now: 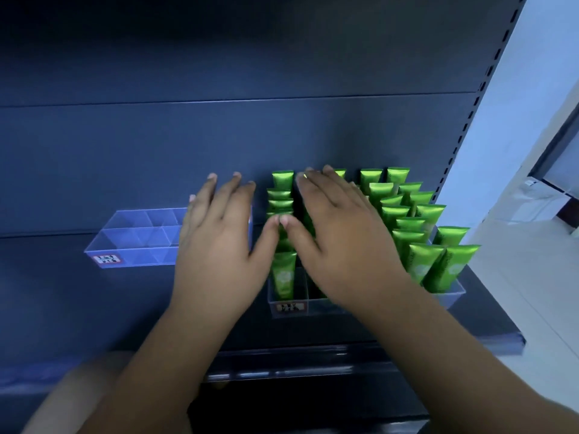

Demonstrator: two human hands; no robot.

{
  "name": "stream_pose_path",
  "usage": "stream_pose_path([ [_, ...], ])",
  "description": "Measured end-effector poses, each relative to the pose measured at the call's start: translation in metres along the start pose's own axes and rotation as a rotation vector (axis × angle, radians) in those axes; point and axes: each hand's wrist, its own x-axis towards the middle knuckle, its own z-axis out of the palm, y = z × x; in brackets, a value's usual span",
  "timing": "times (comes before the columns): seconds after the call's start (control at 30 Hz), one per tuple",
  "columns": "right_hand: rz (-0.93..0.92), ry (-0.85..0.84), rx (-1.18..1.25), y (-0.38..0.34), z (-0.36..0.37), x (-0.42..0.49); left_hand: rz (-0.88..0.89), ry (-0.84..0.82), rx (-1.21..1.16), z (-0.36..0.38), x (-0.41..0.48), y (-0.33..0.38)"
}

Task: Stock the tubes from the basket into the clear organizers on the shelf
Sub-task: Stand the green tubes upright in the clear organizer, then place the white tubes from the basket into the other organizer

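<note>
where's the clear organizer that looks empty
The empty-looking organizer sits on the shelf left of centre in the head view, its right end hidden behind the left hand; the second organizer, packed with green tubes, stands to its right.

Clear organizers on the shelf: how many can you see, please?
2. The left organizer, visibly empty, is partly behind the left hand; the right organizer, holding green tubes, is partly behind the right hand. Others may lie outside view.

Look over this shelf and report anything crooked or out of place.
The green plastic tubes on the right side of the filled clear organizer lean rightward, unlike the upright left column; the wide lens may exaggerate this. The empty clear organizer sits farther back, out of line.
</note>
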Motion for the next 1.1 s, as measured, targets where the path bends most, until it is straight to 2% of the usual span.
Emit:
stream_pose_path([
  [0.13, -0.066, 0.025, 0.070, -0.053, 0.003, -0.012, -0.091, 0.040, 0.122, -0.041, -0.031, -0.028],
  [0.27, -0.164, -0.038, 0.130, -0.121, 0.017, -0.024, -0.225, 0.107, 0.233, -0.095, -0.083, -0.073],
  [0.47, -0.371, -0.126, 0.344, -0.259, 0.052, -0.058, -0.478, 0.220, 0.395, -0.199, -0.187, -0.144],
  [0.7, -0.609, -0.317, 0.527, -0.425, 0.107, -0.141, -0.822, 0.213, 0.634, -0.287, -0.337, -0.207],
  [0.87, -0.700, -0.494, 0.518, -0.492, 0.164, -0.197, -1.041, 0.141, 0.667, -0.298, -0.428, -0.244],
  [1.03, -0.757, -0.725, 0.361, -0.492, 0.237, -0.237, -1.215, 0.052, 0.550, -0.262, -0.491, -0.285],
  [1.1, -0.724, -0.834, 0.319, -0.495, 0.258, -0.242, -1.270, 0.024, 0.471, -0.242, -0.508, -0.302],
])
